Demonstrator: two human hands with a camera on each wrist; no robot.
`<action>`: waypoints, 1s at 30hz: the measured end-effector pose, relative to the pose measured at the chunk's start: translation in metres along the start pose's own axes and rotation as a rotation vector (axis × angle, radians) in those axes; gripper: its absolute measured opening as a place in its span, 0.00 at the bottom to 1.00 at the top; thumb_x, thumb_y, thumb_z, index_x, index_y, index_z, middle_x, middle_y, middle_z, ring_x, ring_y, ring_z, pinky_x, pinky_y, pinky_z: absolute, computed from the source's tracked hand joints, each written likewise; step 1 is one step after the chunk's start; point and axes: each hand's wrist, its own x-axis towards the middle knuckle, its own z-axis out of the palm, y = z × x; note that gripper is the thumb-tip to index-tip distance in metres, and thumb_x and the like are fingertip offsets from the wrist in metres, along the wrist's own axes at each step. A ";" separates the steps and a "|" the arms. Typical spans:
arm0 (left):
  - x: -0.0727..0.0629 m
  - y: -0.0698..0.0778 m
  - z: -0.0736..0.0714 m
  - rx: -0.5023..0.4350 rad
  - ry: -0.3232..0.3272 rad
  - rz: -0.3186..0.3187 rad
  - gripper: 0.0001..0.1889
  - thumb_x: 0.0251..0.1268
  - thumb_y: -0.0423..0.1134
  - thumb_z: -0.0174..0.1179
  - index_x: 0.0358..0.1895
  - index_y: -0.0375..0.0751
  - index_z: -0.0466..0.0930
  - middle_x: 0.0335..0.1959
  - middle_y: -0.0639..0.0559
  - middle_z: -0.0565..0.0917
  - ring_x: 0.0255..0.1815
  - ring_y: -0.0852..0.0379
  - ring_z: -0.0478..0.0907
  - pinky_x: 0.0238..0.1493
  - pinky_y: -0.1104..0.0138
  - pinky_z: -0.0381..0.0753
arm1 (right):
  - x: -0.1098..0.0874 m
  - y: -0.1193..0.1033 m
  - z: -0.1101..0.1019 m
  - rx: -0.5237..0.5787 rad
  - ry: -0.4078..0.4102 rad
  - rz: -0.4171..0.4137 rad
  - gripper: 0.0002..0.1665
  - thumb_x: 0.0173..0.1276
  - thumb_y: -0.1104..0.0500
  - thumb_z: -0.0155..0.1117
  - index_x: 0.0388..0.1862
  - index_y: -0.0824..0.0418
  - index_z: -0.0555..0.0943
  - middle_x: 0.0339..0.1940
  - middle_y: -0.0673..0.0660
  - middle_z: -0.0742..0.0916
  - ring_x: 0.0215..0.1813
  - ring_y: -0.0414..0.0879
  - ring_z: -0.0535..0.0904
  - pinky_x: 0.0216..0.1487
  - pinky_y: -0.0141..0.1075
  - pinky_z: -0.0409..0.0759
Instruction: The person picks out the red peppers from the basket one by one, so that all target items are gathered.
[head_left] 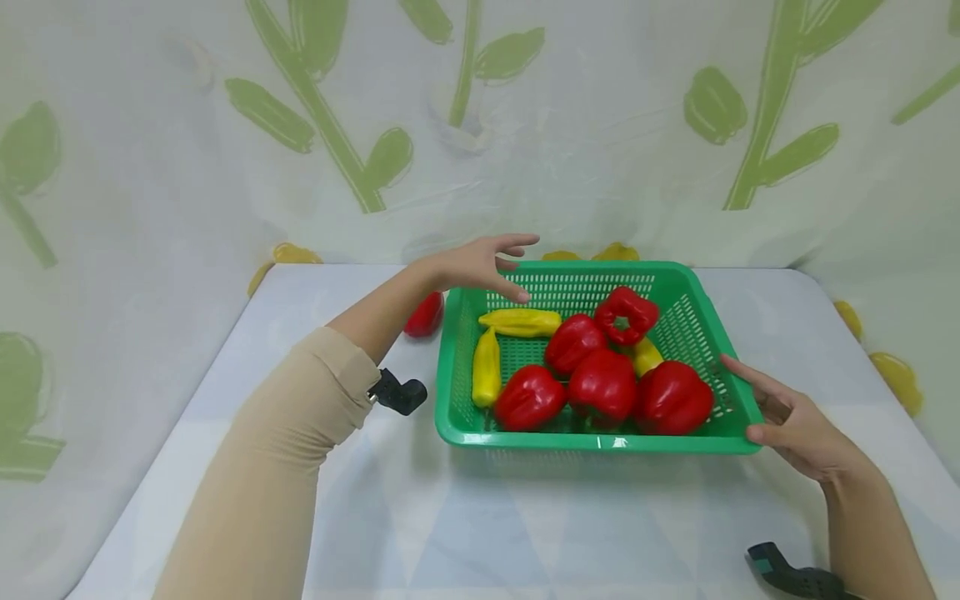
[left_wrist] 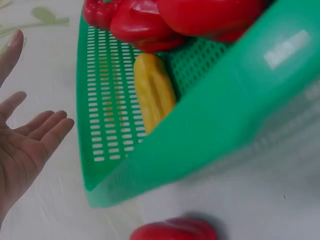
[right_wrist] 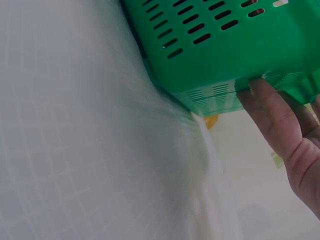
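A green plastic basket (head_left: pixel 600 442) with slotted walls stands on the table. In it lie several red bell peppers (head_left: pixel 603 385) and three yellow peppers (head_left: pixel 486 367), one mostly covered by the red ones. My left hand (head_left: pixel 480 262) hovers at the basket's far left corner, fingers spread and holding nothing. The left wrist view shows that hand (left_wrist: pixel 25 150) beside the basket wall, palm exposed. At the right end, my right hand (head_left: pixel 802 429) holds the basket's rim, thumb at the near corner. In the right wrist view its fingers (right_wrist: pixel 275 112) touch the basket's outer side.
Another red pepper (head_left: pixel 425 315) lies on the table just outside the basket's left wall, partly behind my left forearm. The pale patterned tabletop (head_left: pixel 465 533) extends toward me. A curtain (head_left: pixel 600 150) with green leaf prints hangs behind the table.
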 end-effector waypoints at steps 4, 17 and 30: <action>0.006 0.006 0.005 -0.009 -0.032 0.004 0.46 0.54 0.46 0.68 0.74 0.58 0.50 0.73 0.50 0.57 0.71 0.50 0.61 0.64 0.56 0.70 | 0.000 0.000 0.002 -0.003 -0.001 0.005 0.39 0.68 0.62 0.58 0.75 0.49 0.57 0.59 0.45 0.75 0.56 0.37 0.75 0.45 0.35 0.83; 0.037 0.018 0.022 -0.166 -0.157 0.000 0.44 0.58 0.43 0.65 0.75 0.56 0.49 0.74 0.45 0.53 0.72 0.46 0.57 0.65 0.54 0.68 | 0.002 -0.001 0.005 -0.003 0.012 0.013 0.39 0.67 0.60 0.60 0.74 0.49 0.58 0.59 0.45 0.75 0.56 0.36 0.74 0.46 0.36 0.83; 0.078 0.041 0.069 -0.102 -0.091 -0.039 0.44 0.56 0.49 0.65 0.74 0.53 0.50 0.73 0.47 0.57 0.70 0.53 0.56 0.60 0.59 0.73 | 0.000 0.000 0.005 0.000 0.022 0.020 0.39 0.67 0.59 0.61 0.74 0.48 0.59 0.57 0.47 0.76 0.58 0.36 0.74 0.47 0.34 0.82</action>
